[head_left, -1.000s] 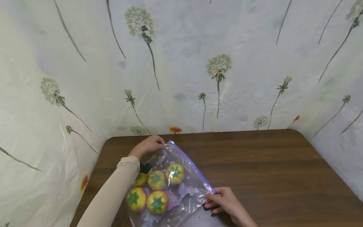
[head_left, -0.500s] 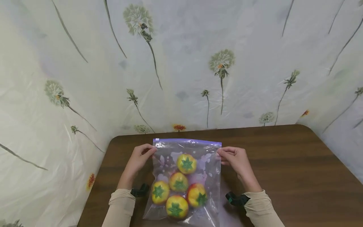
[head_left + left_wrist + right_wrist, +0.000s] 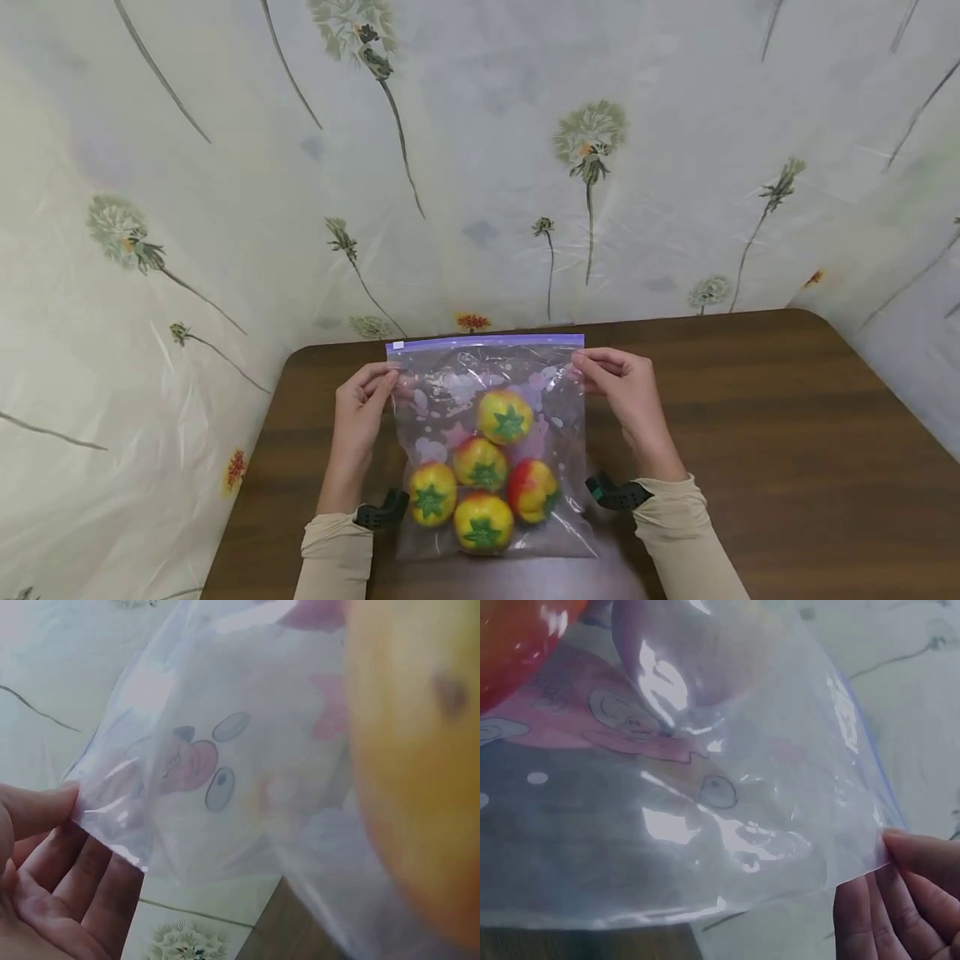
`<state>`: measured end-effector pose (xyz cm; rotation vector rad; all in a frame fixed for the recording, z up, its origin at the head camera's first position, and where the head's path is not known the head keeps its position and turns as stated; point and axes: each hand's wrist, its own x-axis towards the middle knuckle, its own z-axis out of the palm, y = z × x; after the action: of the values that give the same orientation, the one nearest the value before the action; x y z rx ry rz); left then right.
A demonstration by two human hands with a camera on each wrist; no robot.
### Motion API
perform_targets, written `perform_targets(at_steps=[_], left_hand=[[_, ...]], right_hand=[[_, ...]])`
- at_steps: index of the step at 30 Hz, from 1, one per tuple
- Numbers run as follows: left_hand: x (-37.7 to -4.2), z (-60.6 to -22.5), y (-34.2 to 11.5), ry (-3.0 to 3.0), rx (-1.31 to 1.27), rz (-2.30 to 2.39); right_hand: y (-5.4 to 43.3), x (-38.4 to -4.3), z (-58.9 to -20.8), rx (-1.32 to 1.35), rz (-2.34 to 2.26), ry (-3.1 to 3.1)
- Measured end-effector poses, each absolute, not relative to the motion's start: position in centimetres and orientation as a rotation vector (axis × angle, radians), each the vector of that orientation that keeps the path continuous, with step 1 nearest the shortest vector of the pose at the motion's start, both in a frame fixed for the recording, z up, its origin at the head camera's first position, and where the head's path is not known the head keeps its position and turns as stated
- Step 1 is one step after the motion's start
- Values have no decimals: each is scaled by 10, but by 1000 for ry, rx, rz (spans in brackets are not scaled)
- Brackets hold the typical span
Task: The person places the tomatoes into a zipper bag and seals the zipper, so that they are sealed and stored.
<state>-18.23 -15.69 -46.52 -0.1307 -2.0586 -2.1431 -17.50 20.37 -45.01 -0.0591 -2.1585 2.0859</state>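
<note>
A clear plastic zip bag (image 3: 562, 442) with a purple zip strip (image 3: 487, 341) and printed pink and white shapes is spread upright between my hands. My left hand (image 3: 360, 408) pinches its upper left edge, just below the white slider (image 3: 398, 345). At the upper right edge, thumb and fingers of my right hand (image 3: 630, 400) pinch the plastic. Inside sit several round yellow-red fruits (image 3: 483, 523) with green star-shaped tops, gathered in the lower part. Each wrist view shows a thumb pressing a bag corner (image 3: 112, 817) against the fingers, the other fingers behind it.
Beneath the bag is a dark brown wooden table (image 3: 750, 450) with rounded far corners. A pale sheet printed with dandelions (image 3: 480, 167) covers the wall behind and both sides. Dark wrist-worn devices (image 3: 618, 492) stick out inward from both sleeves.
The bag has turned from a slant to straight, its zip now across the top. My right hand has moved up level with the left; the fruits have shifted inside, and the bag sits slightly higher.
</note>
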Motion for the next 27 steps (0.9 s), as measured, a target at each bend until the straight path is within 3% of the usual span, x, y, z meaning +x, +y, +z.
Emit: perform_targets(at_steps=[27], left_hand=[[-181, -460, -151, -1834, -100, -2182]], right_hand=[[211, -175, -447, 69, 2157, -2120]])
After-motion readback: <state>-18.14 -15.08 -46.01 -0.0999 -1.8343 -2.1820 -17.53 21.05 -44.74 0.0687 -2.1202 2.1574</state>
